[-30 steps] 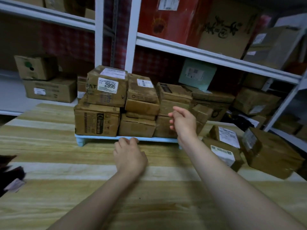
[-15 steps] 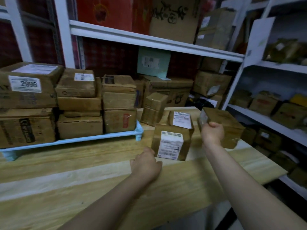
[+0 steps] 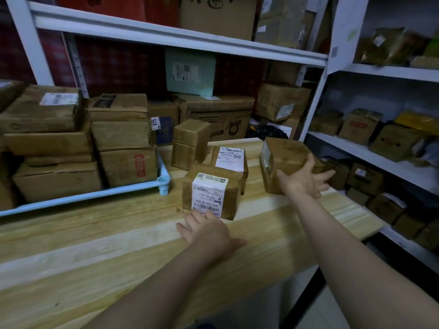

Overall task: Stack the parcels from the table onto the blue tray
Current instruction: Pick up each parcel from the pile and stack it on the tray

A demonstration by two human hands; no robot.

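Observation:
The blue tray (image 3: 164,180) stands on the left of the wooden table (image 3: 95,236), loaded with stacked brown parcels (image 3: 123,136). To its right several loose parcels sit on the table: a labelled one (image 3: 210,194) nearest me, a second labelled one (image 3: 230,159) behind it, an upright plain one (image 3: 188,143) and a larger box (image 3: 285,157) at the right edge. My left hand (image 3: 209,230) lies spread on the table, fingertips just at the nearest parcel's front. My right hand (image 3: 305,179) is spread against the near side of the larger box, fingers apart, not closed around it.
White metal shelving (image 3: 166,41) rises behind and to the right of the table, packed with more cartons. A pale green parcel (image 3: 190,72) leans on the shelf behind. The table's right edge (image 3: 370,226) drops off beside the shelf boxes.
The view has swung right, so the tray now sits at the left. My right hand went from the tray stack to the larger box; my left hand slid to the nearest labelled parcel.

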